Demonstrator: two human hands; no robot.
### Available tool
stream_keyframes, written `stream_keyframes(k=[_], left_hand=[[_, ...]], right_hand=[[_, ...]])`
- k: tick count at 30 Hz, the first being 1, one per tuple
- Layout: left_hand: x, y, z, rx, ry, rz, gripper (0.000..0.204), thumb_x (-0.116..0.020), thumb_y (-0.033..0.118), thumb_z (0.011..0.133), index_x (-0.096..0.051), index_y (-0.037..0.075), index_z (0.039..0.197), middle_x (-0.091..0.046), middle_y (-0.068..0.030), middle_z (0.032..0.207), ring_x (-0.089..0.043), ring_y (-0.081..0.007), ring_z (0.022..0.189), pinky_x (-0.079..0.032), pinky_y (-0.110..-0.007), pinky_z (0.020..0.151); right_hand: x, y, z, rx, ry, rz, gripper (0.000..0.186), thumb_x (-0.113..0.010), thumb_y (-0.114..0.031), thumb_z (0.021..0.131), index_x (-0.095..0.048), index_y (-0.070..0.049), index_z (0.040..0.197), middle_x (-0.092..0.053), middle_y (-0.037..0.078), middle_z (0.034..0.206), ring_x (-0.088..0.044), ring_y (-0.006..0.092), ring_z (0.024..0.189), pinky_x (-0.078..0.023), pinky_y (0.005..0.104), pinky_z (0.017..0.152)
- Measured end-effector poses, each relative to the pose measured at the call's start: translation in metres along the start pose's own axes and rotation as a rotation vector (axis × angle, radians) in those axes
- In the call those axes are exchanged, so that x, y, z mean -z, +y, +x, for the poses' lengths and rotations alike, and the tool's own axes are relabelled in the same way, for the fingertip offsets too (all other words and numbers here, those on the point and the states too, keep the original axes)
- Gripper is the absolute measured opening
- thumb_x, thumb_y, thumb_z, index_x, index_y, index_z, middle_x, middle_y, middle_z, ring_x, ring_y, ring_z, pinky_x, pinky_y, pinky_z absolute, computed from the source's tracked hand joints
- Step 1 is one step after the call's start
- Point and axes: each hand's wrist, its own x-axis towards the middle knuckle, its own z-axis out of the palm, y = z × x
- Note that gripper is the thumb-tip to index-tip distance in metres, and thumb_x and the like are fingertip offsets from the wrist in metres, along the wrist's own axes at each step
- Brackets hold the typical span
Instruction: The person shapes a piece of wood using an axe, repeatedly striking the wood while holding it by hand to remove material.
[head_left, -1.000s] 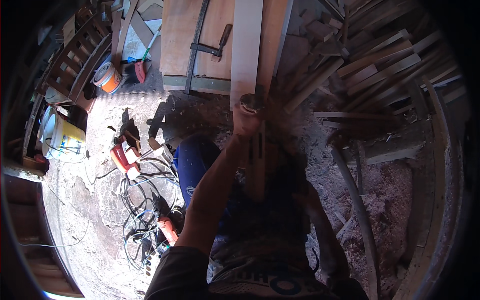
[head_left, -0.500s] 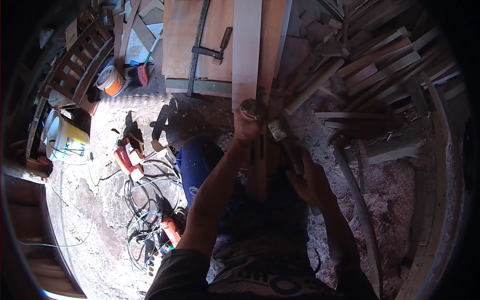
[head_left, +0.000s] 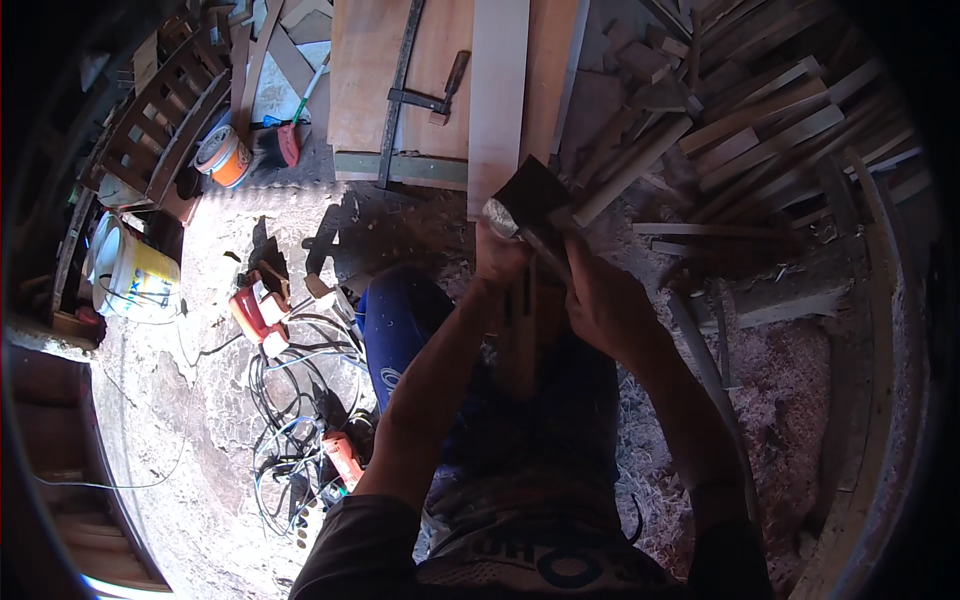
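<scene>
My left hand (head_left: 499, 255) is closed around an upright tool with a rounded top (head_left: 500, 217), whose lower part is hidden, just above a slotted wooden piece (head_left: 516, 370) between my legs. My right hand (head_left: 592, 300) grips the handle of a striking tool with a broad dark head (head_left: 532, 184), held over the left hand's tool; whether they touch I cannot tell. Behind both hands, a long pale board (head_left: 496, 90) lies along plywood panels (head_left: 365, 60). A metal bar clamp (head_left: 430, 104) rests on the panels.
Piled offcuts (head_left: 760, 130) fill the upper right, with timbers (head_left: 860, 330) along the right side. On the floor (head_left: 150, 420) at left are coiled cables (head_left: 285, 390), red power tools (head_left: 258, 315) (head_left: 342, 460), buckets (head_left: 135, 275) (head_left: 222, 157) and a slatted wooden frame (head_left: 160, 120).
My right hand has risen from beside my leg with the striking tool, whose head now lies over the top of the tool in my left hand. My left hand has barely moved.
</scene>
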Motion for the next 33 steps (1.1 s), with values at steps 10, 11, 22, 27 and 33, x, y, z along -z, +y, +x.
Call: stream_keyframes(k=[10,11,22,27,33], left_hand=[[0.003,-0.006,0.004,0.112,0.01,0.068,0.027,-0.07,0.002,0.082,-0.068,0.001,0.109,-0.071,-0.0068,0.106,-0.067,-0.0169,0.099,-0.052,-0.031,0.086],[0.002,-0.007,0.003,0.129,0.025,0.083,0.025,-0.07,0.001,0.081,-0.069,0.001,0.106,-0.071,-0.0062,0.104,-0.067,-0.0165,0.096,-0.053,-0.031,0.084],[-0.001,-0.003,-0.006,0.125,0.015,0.034,0.021,-0.071,0.009,0.085,-0.068,0.001,0.104,-0.071,-0.006,0.1,-0.065,-0.0132,0.09,-0.052,-0.03,0.079],[0.007,-0.019,-0.017,0.025,-0.122,0.066,0.037,-0.066,0.009,0.087,-0.06,0.002,0.123,-0.065,-0.0081,0.119,-0.062,-0.0176,0.107,-0.05,-0.033,0.093],[0.014,-0.036,0.01,0.125,-0.05,-0.134,0.025,-0.07,0.007,0.085,-0.067,0.003,0.109,-0.069,-0.0059,0.104,-0.065,-0.0146,0.096,-0.053,-0.031,0.085]], right_hand=[[0.006,0.003,-0.007,-0.03,0.005,0.123,0.065,-0.062,-0.006,0.087,-0.034,-0.006,0.146,-0.065,0.027,0.089,-0.064,0.0482,0.086,-0.05,0.0527,0.074],[0.016,-0.005,-0.004,-0.003,0.052,0.152,0.065,-0.062,-0.008,0.088,-0.034,-0.006,0.147,-0.066,0.026,0.089,-0.065,0.0476,0.085,-0.05,0.0519,0.074],[0.028,-0.024,0.01,0.09,0.198,-0.097,0.066,-0.063,-0.004,0.086,-0.034,-0.007,0.145,-0.067,0.023,0.102,-0.068,0.0419,0.082,-0.056,0.0491,0.069],[-0.012,0.004,-0.017,0.05,0.055,-0.057,0.059,-0.064,0.0,0.079,-0.043,-0.001,0.134,-0.062,0.027,0.108,-0.065,0.0421,0.099,-0.055,0.0492,0.079],[0.013,-0.011,0.0,0.067,0.117,0.084,0.063,-0.062,-0.004,0.086,-0.038,-0.006,0.144,-0.065,0.021,0.089,-0.066,0.0403,0.079,-0.052,0.048,0.066]])
